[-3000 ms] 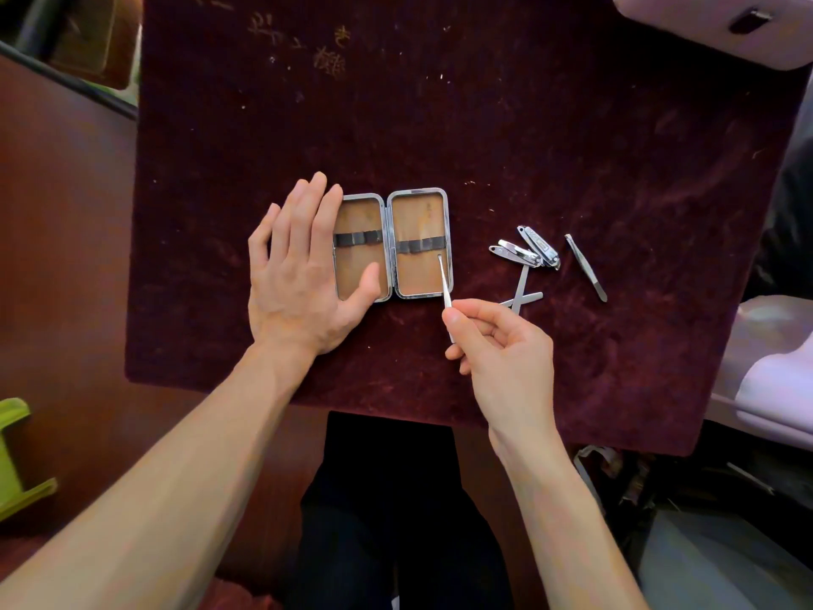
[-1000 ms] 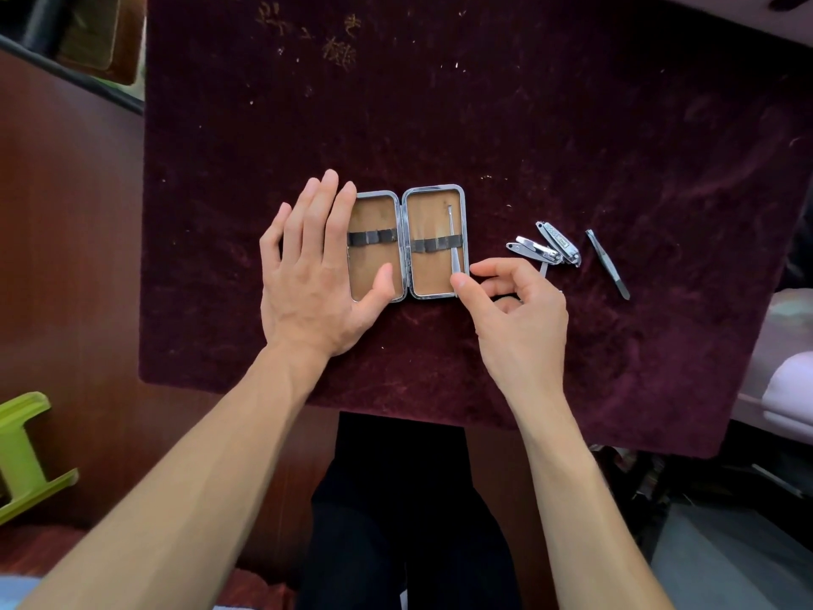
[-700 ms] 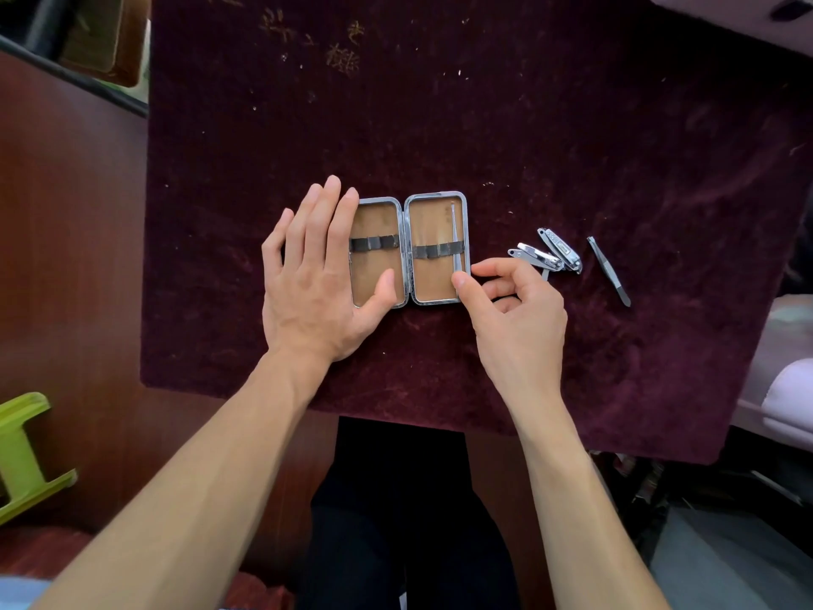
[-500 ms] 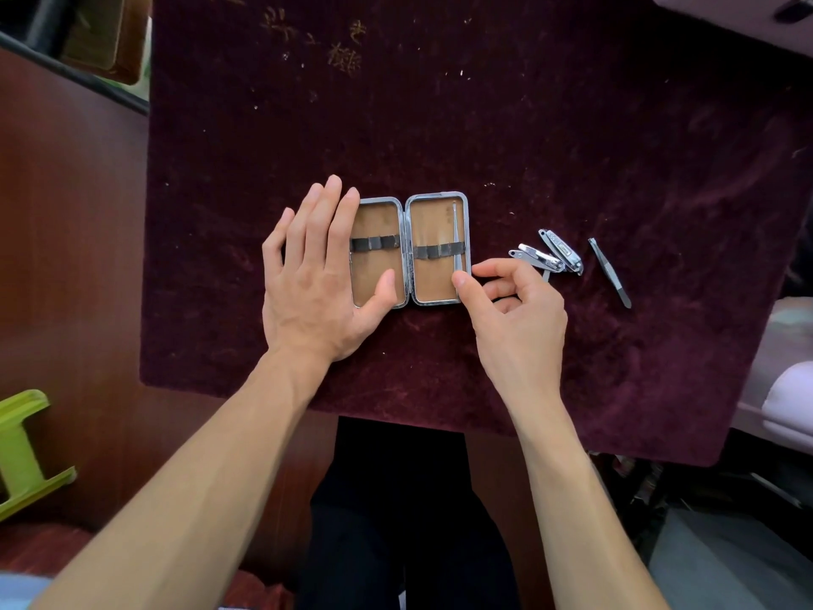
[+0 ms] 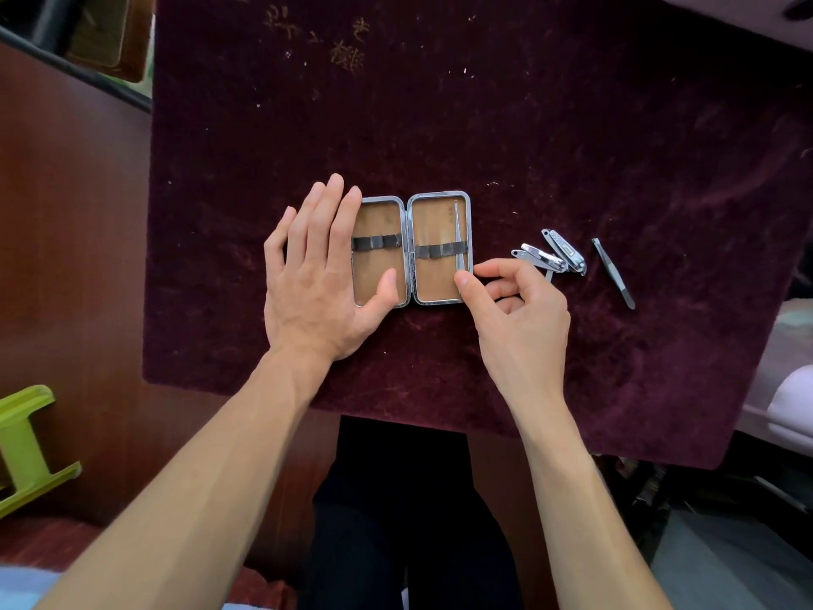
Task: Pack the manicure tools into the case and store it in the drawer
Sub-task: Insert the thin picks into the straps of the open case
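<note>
Manicure case point(image 5: 413, 250) lies open and flat near the middle of the dark red velvet surface point(image 5: 528, 125), its two tan-lined halves side by side, each crossed by a dark elastic band. A thin metal pick point(image 5: 458, 233) stands lengthwise along the right edge of the right half, tucked under that half's band.

The left hand point(image 5: 314, 279) lies flat beside the case, palm down, with its fingers point(image 5: 338, 213) straight and close together; the index finger runs along the left half's outer rim and the thumb rests on the lining of that half near its lower corner. It grips nothing.

The right hand point(image 5: 519, 314) sits at the lower right corner of the case. Its thumb and index finger meet at the lower end of the pick and pinch it, while the other fingers curl loosely into the palm.

To the right of the case, well apart from it, two nail clippers point(image 5: 552, 256) lie touching one another on the velvet, with a small piece of another metal tool showing just under them behind the right hand. Farther right, a pair of tweezers point(image 5: 613, 272) lies alone at a slant.

A lime-green plastic object point(image 5: 26, 442) sits at the left edge of the view, off the surface, against the brown wood.
</note>
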Available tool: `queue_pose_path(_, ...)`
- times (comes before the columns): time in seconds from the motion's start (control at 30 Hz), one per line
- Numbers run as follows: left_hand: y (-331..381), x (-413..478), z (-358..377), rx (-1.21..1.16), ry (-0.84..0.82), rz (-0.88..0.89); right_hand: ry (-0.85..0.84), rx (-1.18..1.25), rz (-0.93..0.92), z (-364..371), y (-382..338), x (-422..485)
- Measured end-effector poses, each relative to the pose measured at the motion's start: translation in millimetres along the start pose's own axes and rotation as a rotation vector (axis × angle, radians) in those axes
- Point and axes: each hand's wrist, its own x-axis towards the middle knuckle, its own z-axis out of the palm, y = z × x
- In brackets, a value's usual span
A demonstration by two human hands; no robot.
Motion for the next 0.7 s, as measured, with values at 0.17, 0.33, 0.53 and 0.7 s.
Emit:
queue_pose_path(0.17,0.7,0.1,-0.9,-0.002,-0.003,-0.002,-0.003,0.005,-0.001,-0.8,0.3,-0.1)
queue_pose_path(0.33,1.5,0.2,-1.3,0.008,-0.005,-0.003,-0.004,0.007,-0.006,-0.7,0.5,0.3)
queue_pose_path(0.53,1.3,-0.5,0.0,0.007,-0.007,-0.003,-0.001,0.004,-0.017,0.0,0.4,0.3)
queue_pose_path(0.7,1.3,-0.2,-0.7,0.003,-0.002,-0.004,-0.006,0.006,-0.013,0.2,0.4,0.7)
